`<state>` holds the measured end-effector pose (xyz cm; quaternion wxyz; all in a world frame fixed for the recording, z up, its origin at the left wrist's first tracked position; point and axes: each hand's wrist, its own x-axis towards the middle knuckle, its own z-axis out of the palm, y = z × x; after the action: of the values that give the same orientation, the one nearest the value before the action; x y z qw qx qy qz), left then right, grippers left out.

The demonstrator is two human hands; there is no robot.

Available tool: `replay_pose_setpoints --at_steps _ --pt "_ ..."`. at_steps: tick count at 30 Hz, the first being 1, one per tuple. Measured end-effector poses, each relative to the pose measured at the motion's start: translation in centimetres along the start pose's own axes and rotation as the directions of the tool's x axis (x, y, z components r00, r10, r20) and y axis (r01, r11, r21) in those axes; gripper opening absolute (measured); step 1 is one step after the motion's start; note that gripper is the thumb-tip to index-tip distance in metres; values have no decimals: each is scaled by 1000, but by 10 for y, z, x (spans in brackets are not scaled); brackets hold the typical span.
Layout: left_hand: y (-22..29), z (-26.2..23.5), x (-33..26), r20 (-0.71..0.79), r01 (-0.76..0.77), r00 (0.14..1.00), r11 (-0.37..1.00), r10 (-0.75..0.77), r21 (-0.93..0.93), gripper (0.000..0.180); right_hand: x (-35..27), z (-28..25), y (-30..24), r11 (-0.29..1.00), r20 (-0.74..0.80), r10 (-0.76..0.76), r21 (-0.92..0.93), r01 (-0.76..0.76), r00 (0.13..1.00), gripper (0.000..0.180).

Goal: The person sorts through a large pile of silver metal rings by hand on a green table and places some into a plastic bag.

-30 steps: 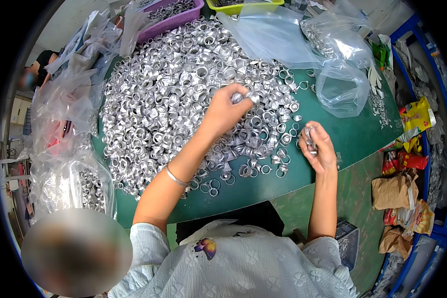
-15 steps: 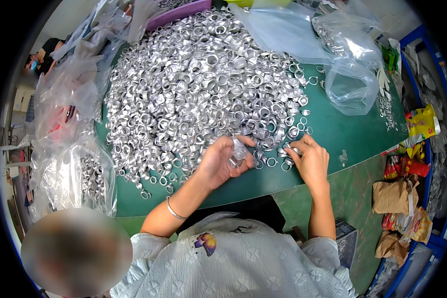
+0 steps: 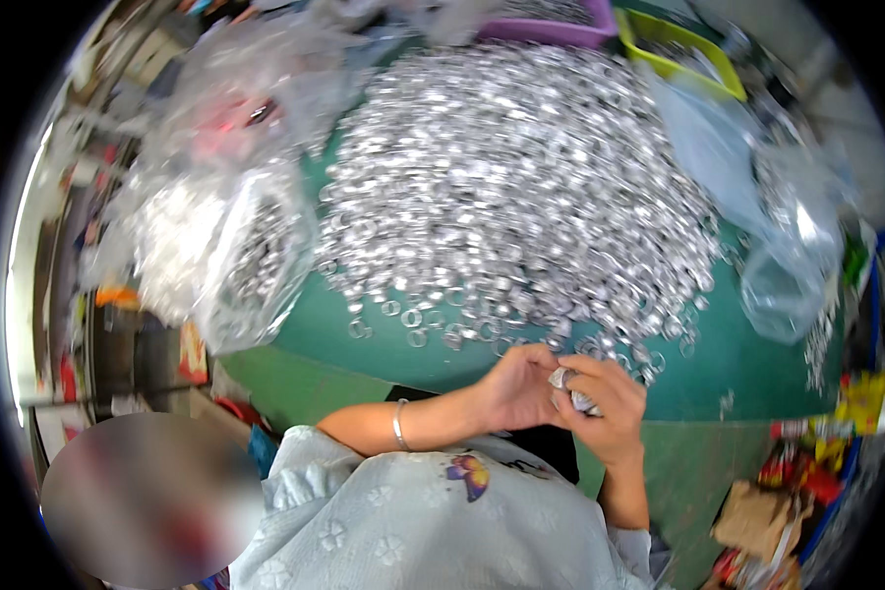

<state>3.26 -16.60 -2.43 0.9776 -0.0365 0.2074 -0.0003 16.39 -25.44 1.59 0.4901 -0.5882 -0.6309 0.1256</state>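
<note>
My left hand (image 3: 514,390) and my right hand (image 3: 608,405) meet just in front of the table's near edge. Silver metal rings (image 3: 582,401) are gripped in the curled fingers of my right hand, and another shows near its thumb and fingertips. My left hand is closed, its fingers bent against the right hand; the fingertips are partly hidden, so I cannot make out what they hold. Beyond both hands, a large heap of silver rings (image 3: 511,187) covers much of the green table (image 3: 364,359), with loose ones along its near side.
Clear plastic bags (image 3: 256,261) with metal pieces lie on the left. More plastic (image 3: 787,285) is on the right. A purple basket (image 3: 551,31) and a yellow-green basket (image 3: 693,59) stand at the back. Packets and a brown paper bag (image 3: 757,521) are low right.
My hands have drawn back from the heap and come together. The right hand has left the loose rings at the heap's edge. The whole view has shifted, and the heap now appears farther right.
</note>
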Motion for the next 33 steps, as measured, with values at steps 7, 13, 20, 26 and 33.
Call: replay_pose_setpoints --at_steps 7,13,20,26,33 --pt "1 -13 -34 -102 -287 956 948 274 -137 25 16 54 -14 880 375 -203 -335 336 905 39" --pt "30 -13 -91 -89 -606 793 767 602 -210 25 37 64 -27 959 153 -271 -39 280 950 30" --pt "184 -96 -247 -216 -977 -144 -104 966 184 21 -4 27 8 998 13 58 -26 -58 998 7" --pt "302 -189 -300 599 552 -692 -240 403 799 30 -30 -16 26 907 -211 322 -210 -364 923 8" --pt "289 -190 -295 629 847 -333 -71 702 527 41 -23 -10 19 864 4 265 -444 -236 964 33"
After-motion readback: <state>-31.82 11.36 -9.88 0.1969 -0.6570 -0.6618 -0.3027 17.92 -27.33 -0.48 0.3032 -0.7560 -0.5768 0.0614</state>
